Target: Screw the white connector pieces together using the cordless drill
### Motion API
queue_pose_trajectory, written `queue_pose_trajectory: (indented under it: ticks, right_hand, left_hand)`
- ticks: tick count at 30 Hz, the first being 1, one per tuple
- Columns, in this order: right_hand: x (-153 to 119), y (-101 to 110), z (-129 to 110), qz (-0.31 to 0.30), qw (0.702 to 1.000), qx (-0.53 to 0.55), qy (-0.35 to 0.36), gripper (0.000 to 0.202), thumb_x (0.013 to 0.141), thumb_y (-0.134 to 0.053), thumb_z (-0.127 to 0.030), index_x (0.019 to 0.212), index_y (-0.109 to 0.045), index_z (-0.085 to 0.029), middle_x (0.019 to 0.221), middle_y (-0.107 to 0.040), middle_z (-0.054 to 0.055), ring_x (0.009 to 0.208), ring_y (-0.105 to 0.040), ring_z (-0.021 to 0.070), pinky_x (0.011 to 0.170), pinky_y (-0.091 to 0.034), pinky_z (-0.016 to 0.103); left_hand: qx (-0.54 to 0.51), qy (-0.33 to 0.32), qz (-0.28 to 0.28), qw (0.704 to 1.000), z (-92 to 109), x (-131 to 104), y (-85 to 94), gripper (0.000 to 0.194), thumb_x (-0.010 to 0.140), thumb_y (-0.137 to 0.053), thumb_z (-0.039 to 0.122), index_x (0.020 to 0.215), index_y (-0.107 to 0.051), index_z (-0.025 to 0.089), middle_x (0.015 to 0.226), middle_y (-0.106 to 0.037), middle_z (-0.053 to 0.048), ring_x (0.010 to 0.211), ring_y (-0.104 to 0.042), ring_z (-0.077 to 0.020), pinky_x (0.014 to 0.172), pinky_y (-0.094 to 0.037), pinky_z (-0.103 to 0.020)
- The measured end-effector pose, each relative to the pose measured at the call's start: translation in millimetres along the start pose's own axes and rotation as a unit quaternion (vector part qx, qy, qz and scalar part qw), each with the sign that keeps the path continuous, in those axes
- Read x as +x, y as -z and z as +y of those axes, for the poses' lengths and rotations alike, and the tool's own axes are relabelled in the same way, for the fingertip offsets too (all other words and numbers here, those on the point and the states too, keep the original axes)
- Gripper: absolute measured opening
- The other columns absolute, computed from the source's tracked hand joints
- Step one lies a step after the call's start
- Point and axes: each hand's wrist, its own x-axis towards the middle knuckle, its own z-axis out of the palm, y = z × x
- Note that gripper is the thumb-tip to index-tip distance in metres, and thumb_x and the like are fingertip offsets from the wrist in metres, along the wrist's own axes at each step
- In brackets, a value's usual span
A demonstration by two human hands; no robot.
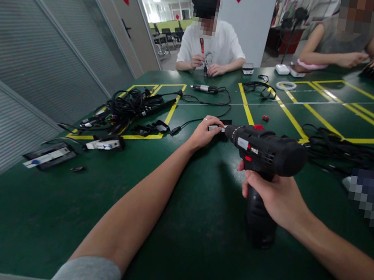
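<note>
Drill in right hand, tip at small part under left hand

Right hand [266, 190]: closed round the grip of a black cordless drill [265, 150], which is held above the near middle of the green table [193, 235], its chuck pointing left and away. Left hand [205, 132]: partly curled, fingers on a small black-and-silver part [223, 128] lying on the table; the drill tip meets or nearly meets this part, exact contact cannot be told. Black cable [189, 122] runs close by, left of the left hand. Further left: tangled black cables [126, 107] over yellow tape. Right of the drill: another cable bundle [344, 151]. Across the table: a person in white [212, 44] holding a red-handled screwdriver [201, 46].
</note>
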Motion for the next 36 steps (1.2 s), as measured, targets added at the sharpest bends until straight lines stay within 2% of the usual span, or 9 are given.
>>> queue_pose_trajectory:
  ticks: [9, 20, 25, 30, 32, 36]
  right_hand:
    - [1, 0, -1, 0.009, 1.0, 0.006, -0.002, 0.008, 0.079, -0.061, -0.022, 0.085, -0.056, -0.019, 0.064, -0.061, -0.002, 0.051, -0.056, 0.0124, 0.05, -0.042, 0.027]
    - [4, -2, -4, 0.001, 0.999, -0.042, -0.002, 0.006, 0.083, -0.058, -0.023, 0.079, -0.058, -0.019, 0.055, -0.057, -0.002, 0.05, -0.056, 0.0139, 0.05, -0.041, 0.028]
    - [4, 3, 2, -0.055, 0.998, -0.004, 0.03, 0.013, 0.084, -0.062, -0.03, 0.09, -0.059, -0.018, 0.064, -0.061, -0.001, 0.057, -0.06, 0.0152, 0.055, -0.045, 0.029]
    - [1, 4, 5, -0.097, 0.994, 0.039, -0.01, 0.026, 0.084, -0.064, -0.029, 0.105, -0.055, -0.018, 0.074, -0.064, 0.001, 0.067, -0.066, 0.0189, 0.066, -0.052, 0.034]
    - [-1, 1, 5, -0.095, 0.995, 0.035, -0.018, 0.027, 0.086, -0.064, -0.033, 0.106, -0.055, -0.017, 0.077, -0.065, 0.002, 0.07, -0.068, 0.0203, 0.067, -0.053, 0.035]
    - [-4, -7, 7, -0.056, 0.998, 0.01, -0.037, 0.032, 0.088, -0.063, -0.045, 0.104, -0.06, -0.017, 0.083, -0.067, 0.005, 0.07, -0.07, 0.0215, 0.06, -0.053, 0.033]
  left_hand:
    - [-0.005, -0.006, 0.006, 1.0, 0, 0, -0.9, 0.018, 0.083, -0.055, 0.025, 0.093, -0.068, 0.019, 0.104, -0.064, -0.007, 0.111, -0.056, -0.0213, 0.105, -0.042, -0.039]
    - [0.012, -0.013, -0.016, 1.0, -1, 3, 1.4, 0.015, 0.079, -0.056, 0.021, 0.091, -0.065, 0.018, 0.1, -0.064, -0.007, 0.105, -0.056, -0.0215, 0.101, -0.043, -0.039]
    - [0.006, -0.006, -0.036, 0.999, -1, 4, 3.0, 0.021, 0.072, -0.062, 0.017, 0.092, -0.063, 0.018, 0.103, -0.062, -0.006, 0.108, -0.054, -0.0217, 0.105, -0.041, -0.039]
    - [-0.002, -0.003, -0.041, 0.999, -2, 3, 3.9, 0.024, 0.071, -0.064, 0.019, 0.094, -0.064, 0.017, 0.105, -0.061, -0.007, 0.109, -0.053, -0.0219, 0.105, -0.041, -0.038]
    - [-0.002, -0.002, -0.042, 0.999, -1, 3, 4.1, 0.022, 0.072, -0.064, 0.021, 0.094, -0.064, 0.017, 0.105, -0.061, -0.007, 0.11, -0.053, -0.0222, 0.105, -0.041, -0.038]
    - [0.004, 0.0, -0.046, 0.999, 0, 4, 4.4, 0.02, 0.072, -0.065, 0.022, 0.092, -0.064, 0.018, 0.105, -0.062, -0.007, 0.111, -0.053, -0.0232, 0.106, -0.04, -0.04]
